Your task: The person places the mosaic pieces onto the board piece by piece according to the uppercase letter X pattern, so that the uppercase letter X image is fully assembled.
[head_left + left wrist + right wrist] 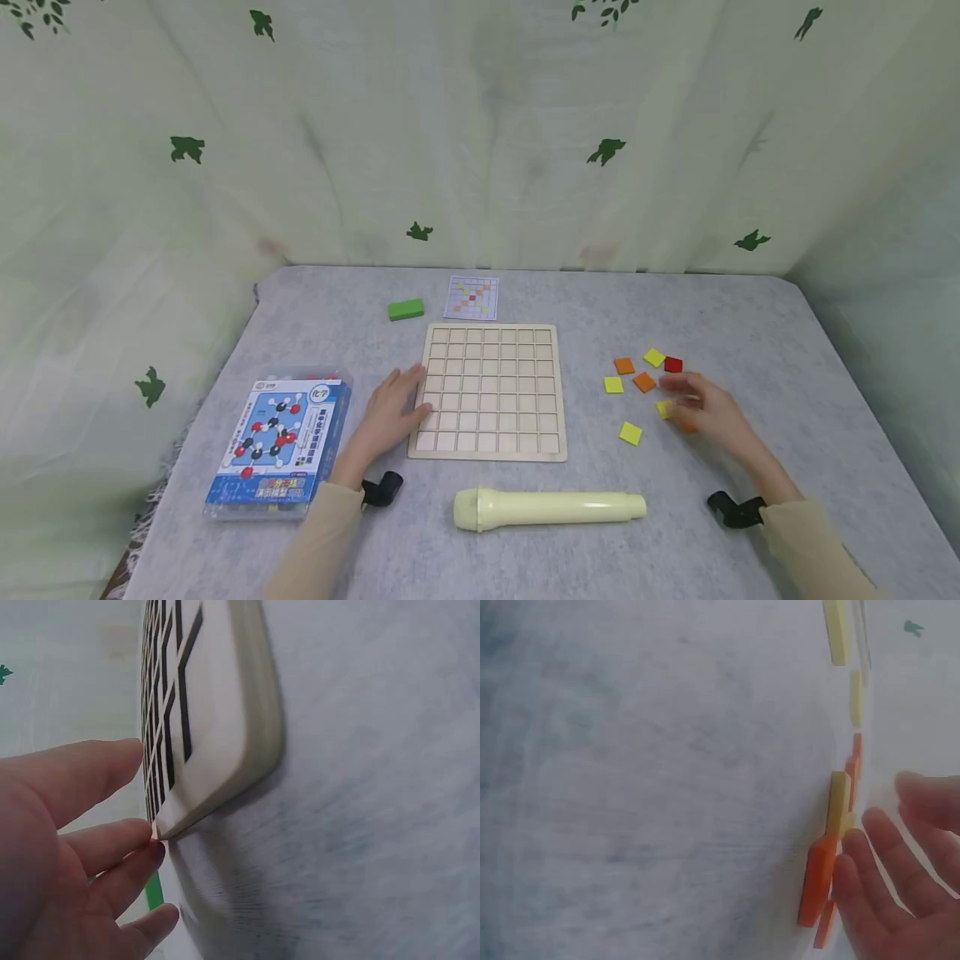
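Observation:
A pale wooden grid board [489,392] lies flat in the middle of the table. My left hand [392,412] is at its left edge, fingers extended; in the left wrist view the fingertips [139,832] touch the board's side. My right hand [705,412] hovers over the loose square tiles, its fingers loosely bent and nothing visible between them. Under it, a yellow tile [663,409] and an orange tile [687,427] are partly hidden. Around them lie a red tile [673,365], orange tiles [624,366] and several yellow tiles [631,433].
A printed pattern card [471,298] and a green block [406,310] lie behind the board. A cream microphone-shaped object [551,508] lies in front of it. On the left sits a boxed molecule model set [277,446]. A curtain [480,133] hangs along the table's back edge.

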Available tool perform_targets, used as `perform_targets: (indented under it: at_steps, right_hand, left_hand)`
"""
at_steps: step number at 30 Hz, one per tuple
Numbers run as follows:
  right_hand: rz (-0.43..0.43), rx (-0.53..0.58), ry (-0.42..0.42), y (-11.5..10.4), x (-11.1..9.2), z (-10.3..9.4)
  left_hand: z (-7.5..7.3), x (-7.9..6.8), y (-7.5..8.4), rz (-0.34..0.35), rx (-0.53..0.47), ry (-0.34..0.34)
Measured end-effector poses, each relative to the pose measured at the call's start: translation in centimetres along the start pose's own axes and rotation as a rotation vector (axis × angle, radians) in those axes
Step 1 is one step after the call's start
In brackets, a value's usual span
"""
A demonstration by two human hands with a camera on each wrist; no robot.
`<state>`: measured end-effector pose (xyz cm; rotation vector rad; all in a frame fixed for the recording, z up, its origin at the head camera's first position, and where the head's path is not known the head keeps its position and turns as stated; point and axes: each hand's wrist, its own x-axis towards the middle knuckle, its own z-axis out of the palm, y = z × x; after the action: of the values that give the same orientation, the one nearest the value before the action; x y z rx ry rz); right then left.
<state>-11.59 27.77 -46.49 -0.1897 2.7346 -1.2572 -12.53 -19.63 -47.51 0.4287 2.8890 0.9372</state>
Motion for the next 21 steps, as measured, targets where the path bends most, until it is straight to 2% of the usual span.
perform_targets:
  at_steps: [3, 7, 14, 21]
  right_hand:
    - [0.011, -0.035, -0.006, 0.4, -0.2, 0.3]
    - [-0.026, -0.098, -0.013, 0.8, -0.1, 0.5]
    - [-0.080, -0.182, -0.005, 0.9, 0.1, 0.6]
    - [-0.074, -0.178, -0.009, 0.4, 0.5, 0.3]
  left_hand:
    - [0.2, -0.4, 0.1, -0.016, 0.018, -0.010]
    - [0.1, -0.8, 0.3, -0.012, 0.030, -0.023]
    - [-0.1, -1.3, 0.0, 0.041, -0.003, -0.091]
    - [-0.5, -1.4, 0.0, 0.078, 0.026, -0.157]
